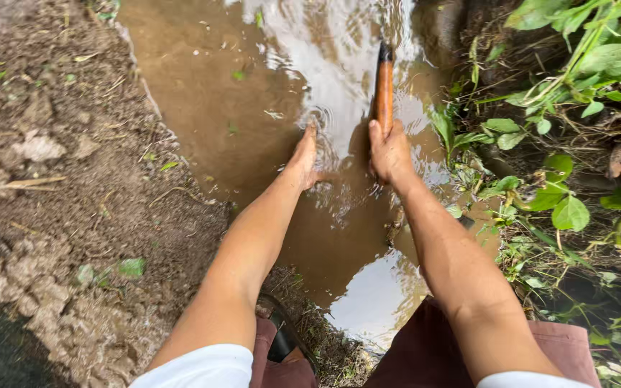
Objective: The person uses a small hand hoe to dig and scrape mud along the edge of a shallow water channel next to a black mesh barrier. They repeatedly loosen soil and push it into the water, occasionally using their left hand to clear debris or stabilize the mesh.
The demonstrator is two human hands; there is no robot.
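Rinsing step, I judge: right hand [389, 152] grips the handle [384, 90] in muddy water [253, 108], left hand [303, 158] dips open-fingered; next calls for rubbing mud off

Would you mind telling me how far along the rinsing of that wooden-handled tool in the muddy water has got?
Looks done: the tool is in the muddy water, its working end hidden below the surface. In hand: the right hand grips the wooden handle, and the left hand dips its fingers in beside it, with ripples around both. Left: whether the submerged end is clean cannot be told; the handle's top looks dark and wet.
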